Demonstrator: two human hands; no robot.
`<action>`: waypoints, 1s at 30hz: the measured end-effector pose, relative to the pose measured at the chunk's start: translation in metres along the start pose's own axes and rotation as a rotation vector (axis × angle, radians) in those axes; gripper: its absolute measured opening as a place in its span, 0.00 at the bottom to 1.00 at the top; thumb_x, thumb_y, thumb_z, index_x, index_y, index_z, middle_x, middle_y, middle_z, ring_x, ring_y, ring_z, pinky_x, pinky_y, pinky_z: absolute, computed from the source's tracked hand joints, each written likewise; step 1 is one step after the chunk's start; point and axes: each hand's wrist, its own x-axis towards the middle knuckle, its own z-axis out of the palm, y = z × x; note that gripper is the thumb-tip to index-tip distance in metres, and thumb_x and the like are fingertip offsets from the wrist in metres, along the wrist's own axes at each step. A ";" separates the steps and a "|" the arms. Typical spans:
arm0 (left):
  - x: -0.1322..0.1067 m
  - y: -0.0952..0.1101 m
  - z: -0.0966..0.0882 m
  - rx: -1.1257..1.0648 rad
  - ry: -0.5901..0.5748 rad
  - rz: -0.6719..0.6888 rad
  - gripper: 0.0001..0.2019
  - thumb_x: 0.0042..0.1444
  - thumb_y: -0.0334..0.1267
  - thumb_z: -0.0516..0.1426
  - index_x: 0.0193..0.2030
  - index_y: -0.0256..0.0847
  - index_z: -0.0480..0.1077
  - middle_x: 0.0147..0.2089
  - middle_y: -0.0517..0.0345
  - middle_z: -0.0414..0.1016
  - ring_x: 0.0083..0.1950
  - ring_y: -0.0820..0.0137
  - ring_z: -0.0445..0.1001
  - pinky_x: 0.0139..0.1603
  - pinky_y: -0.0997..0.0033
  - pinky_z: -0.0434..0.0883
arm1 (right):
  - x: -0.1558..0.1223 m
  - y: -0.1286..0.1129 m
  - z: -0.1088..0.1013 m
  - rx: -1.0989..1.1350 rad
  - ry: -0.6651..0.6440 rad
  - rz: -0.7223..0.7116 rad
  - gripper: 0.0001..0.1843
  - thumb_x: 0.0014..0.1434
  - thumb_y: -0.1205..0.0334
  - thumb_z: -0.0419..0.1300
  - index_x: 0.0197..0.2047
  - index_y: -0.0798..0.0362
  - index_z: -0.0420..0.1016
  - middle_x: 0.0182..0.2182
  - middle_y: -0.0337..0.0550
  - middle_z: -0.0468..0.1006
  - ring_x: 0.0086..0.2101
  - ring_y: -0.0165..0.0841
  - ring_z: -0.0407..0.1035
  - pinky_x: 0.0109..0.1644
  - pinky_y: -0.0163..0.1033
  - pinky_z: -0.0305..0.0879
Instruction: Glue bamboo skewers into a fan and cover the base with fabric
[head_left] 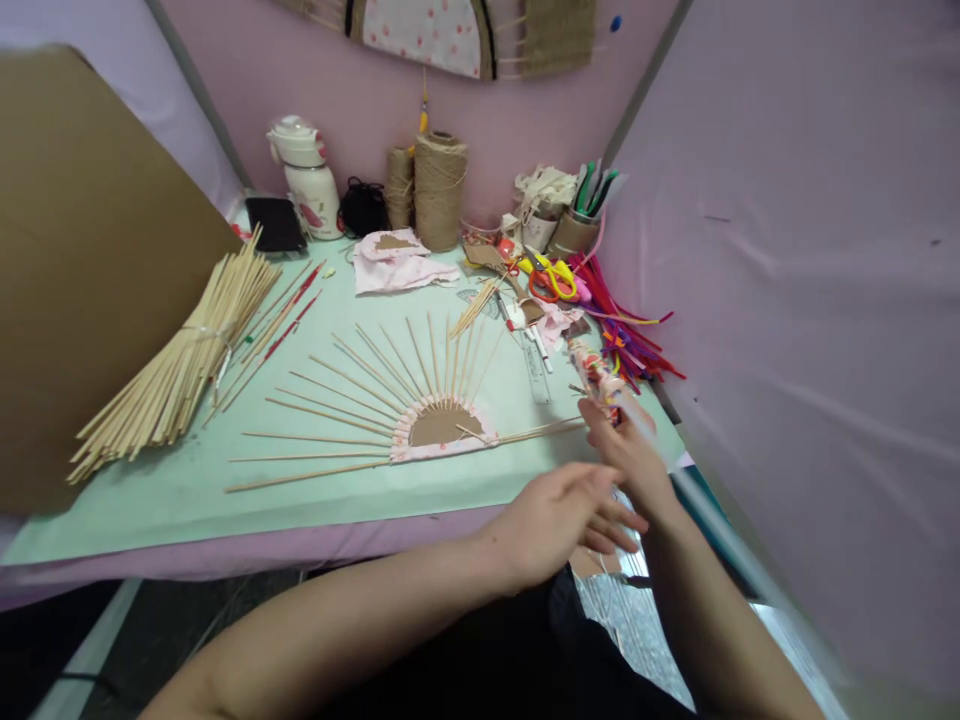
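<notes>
A half-round cardboard piece edged with pink-dotted cloth lies on the table, with thin bamboo sticks fanning out from it. Several sticks reach right, close to my right hand. That hand's fingers are curled at a colourful patterned thing with a blurred pale strip running behind it. Its kind is hard to make out. My left hand hovers past the front edge, just below the right wrist, fingers loosely apart and holding nothing.
A tied bundle of bamboo sticks lies left beside a tall brown board. Twine spools and a white bottle stand at the back. Scissors and pipe cleaners crowd the right side. A pink wall closes that side.
</notes>
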 end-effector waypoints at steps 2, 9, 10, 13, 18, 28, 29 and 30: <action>-0.013 -0.005 -0.012 0.379 -0.042 0.120 0.17 0.63 0.49 0.53 0.50 0.41 0.73 0.44 0.46 0.79 0.42 0.65 0.77 0.47 0.64 0.70 | -0.001 -0.003 -0.007 0.093 0.009 0.098 0.17 0.57 0.43 0.58 0.34 0.48 0.64 0.22 0.34 0.61 0.23 0.32 0.59 0.26 0.38 0.58; -0.044 0.007 -0.096 1.365 0.307 0.560 0.14 0.66 0.34 0.48 0.45 0.40 0.76 0.45 0.46 0.77 0.48 0.61 0.72 0.50 0.59 0.68 | -0.018 -0.026 -0.022 0.243 -0.301 0.158 0.22 0.58 0.44 0.59 0.25 0.49 0.56 0.21 0.32 0.55 0.21 0.25 0.48 0.21 0.34 0.44; -0.043 0.010 -0.105 1.415 0.375 0.592 0.14 0.66 0.34 0.48 0.46 0.41 0.76 0.47 0.47 0.76 0.50 0.61 0.71 0.52 0.58 0.67 | -0.019 -0.029 -0.022 0.241 -0.347 0.167 0.23 0.58 0.43 0.59 0.25 0.49 0.56 0.20 0.32 0.55 0.20 0.25 0.47 0.21 0.34 0.44; -0.034 0.018 -0.123 1.526 0.471 0.554 0.13 0.66 0.32 0.50 0.48 0.44 0.75 0.49 0.51 0.75 0.51 0.62 0.69 0.54 0.59 0.66 | -0.016 -0.035 -0.017 0.235 -0.487 0.184 0.25 0.59 0.39 0.58 0.25 0.49 0.58 0.18 0.31 0.55 0.19 0.25 0.48 0.21 0.35 0.45; -0.021 0.015 -0.127 1.596 0.468 0.422 0.11 0.65 0.34 0.52 0.46 0.47 0.75 0.46 0.53 0.72 0.50 0.61 0.66 0.51 0.59 0.65 | -0.004 -0.040 -0.006 0.078 -0.597 0.152 0.26 0.59 0.36 0.56 0.27 0.50 0.61 0.16 0.31 0.60 0.18 0.26 0.54 0.21 0.35 0.50; -0.016 0.011 -0.131 1.606 0.479 0.377 0.06 0.65 0.33 0.53 0.43 0.41 0.72 0.44 0.53 0.70 0.48 0.62 0.66 0.49 0.61 0.65 | 0.008 -0.044 0.001 -0.056 -0.676 0.103 0.26 0.61 0.37 0.55 0.24 0.49 0.62 0.16 0.33 0.64 0.17 0.27 0.59 0.22 0.36 0.55; -0.016 0.011 -0.132 1.606 0.474 0.375 0.06 0.65 0.34 0.53 0.43 0.41 0.71 0.44 0.53 0.70 0.48 0.62 0.66 0.49 0.61 0.65 | 0.008 -0.043 0.001 -0.052 -0.676 0.102 0.26 0.61 0.37 0.55 0.25 0.50 0.62 0.16 0.33 0.64 0.17 0.28 0.59 0.22 0.35 0.55; -0.016 0.011 -0.132 1.608 0.468 0.373 0.06 0.65 0.34 0.53 0.42 0.41 0.71 0.44 0.53 0.70 0.48 0.61 0.66 0.49 0.61 0.65 | 0.008 -0.042 0.001 -0.044 -0.676 0.103 0.25 0.61 0.37 0.54 0.25 0.50 0.63 0.16 0.33 0.64 0.18 0.28 0.59 0.22 0.35 0.54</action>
